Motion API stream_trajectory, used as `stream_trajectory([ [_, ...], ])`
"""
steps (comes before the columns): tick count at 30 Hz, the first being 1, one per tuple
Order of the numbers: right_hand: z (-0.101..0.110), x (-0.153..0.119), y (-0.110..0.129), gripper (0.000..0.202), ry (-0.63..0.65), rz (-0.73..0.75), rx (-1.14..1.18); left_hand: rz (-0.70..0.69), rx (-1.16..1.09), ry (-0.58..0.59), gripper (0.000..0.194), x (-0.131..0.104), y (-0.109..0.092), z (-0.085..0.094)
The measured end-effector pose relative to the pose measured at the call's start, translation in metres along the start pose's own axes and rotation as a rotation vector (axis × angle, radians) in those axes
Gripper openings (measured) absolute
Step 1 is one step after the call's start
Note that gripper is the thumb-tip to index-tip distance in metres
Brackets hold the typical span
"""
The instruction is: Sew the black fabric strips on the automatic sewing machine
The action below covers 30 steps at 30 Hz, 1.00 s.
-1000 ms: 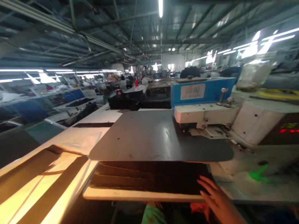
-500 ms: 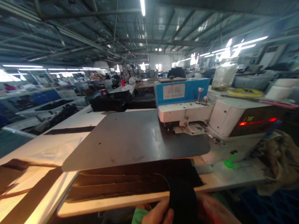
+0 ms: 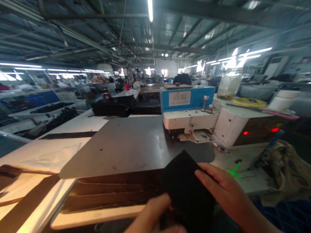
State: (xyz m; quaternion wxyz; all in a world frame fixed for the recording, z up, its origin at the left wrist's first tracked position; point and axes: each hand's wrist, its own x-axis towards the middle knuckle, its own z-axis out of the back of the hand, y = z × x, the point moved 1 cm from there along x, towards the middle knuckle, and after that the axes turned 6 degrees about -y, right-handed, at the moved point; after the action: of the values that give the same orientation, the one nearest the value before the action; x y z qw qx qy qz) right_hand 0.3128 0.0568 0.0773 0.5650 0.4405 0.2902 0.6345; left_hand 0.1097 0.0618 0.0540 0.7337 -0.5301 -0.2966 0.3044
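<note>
A black fabric piece (image 3: 187, 191) is held up in front of the machine, its pointed top corner overlapping the grey metal plate (image 3: 131, 142). My right hand (image 3: 223, 187) grips it along the right edge, thumb and fingers closed on the cloth. At its lower left edge is my left hand (image 3: 153, 213), blurred, with its fingers closed around that side. The sewing machine head (image 3: 189, 119), white with a blue cover, stands just beyond the cloth. Below the plate, more dark fabric pieces (image 3: 109, 191) lie stacked on a wooden shelf, partly hidden by the held piece.
Black fabric stacks (image 3: 111, 106) sit on the table behind the plate. At right are a control box (image 3: 252, 126) with red lights, a jar (image 3: 229, 85), a yellow ring (image 3: 250, 102), a green plastic piece (image 3: 234, 171) and a crumpled tan cloth (image 3: 286, 171).
Both hands have raised the black fabric piece from near the bottom edge toward the plate. My right hand has come up along its right side. The control box's green digits no longer show.
</note>
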Motion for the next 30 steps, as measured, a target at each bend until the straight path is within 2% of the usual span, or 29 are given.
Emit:
stream_trajectory([
  [4, -0.003, 0.027, -0.004, 0.035, 0.006, 0.014, -0.012, 0.082, 0.034, -0.219, 0.048, 0.047, -0.017, 0.043],
  [6, -0.005, 0.035, -0.004, 0.034, 0.021, 0.029, 0.000, 0.095, 0.183, -0.224, 0.044, 0.071, -0.024, 0.055],
  [10, -0.009, 0.052, -0.007, 0.035, 0.050, 0.073, -0.028, 0.110, 0.342, -0.149, 0.028, 0.111, -0.024, 0.059],
  [13, -0.012, 0.070, -0.015, 0.037, 0.024, 0.097, -0.056, 0.161, 0.274, -0.214, 0.026, 0.133, -0.010, 0.056],
  [15, -0.015, 0.084, -0.023, 0.038, -0.017, 0.125, -0.086, 0.145, 0.175, -0.265, 0.027, 0.145, 0.004, 0.056],
  [18, -0.022, 0.097, -0.037, 0.039, -0.045, 0.159, -0.127, 0.101, 0.110, -0.313, 0.029, 0.156, 0.023, 0.058],
  [21, -0.029, 0.100, -0.047, 0.039, -0.070, 0.197, -0.160, 0.098, 0.101, -0.320, 0.028, 0.160, 0.034, 0.061],
  [30, -0.028, 0.100, -0.047, 0.038, -0.086, 0.327, -0.232, 0.160, -0.053, -0.306, 0.025, 0.156, 0.033, 0.062],
])
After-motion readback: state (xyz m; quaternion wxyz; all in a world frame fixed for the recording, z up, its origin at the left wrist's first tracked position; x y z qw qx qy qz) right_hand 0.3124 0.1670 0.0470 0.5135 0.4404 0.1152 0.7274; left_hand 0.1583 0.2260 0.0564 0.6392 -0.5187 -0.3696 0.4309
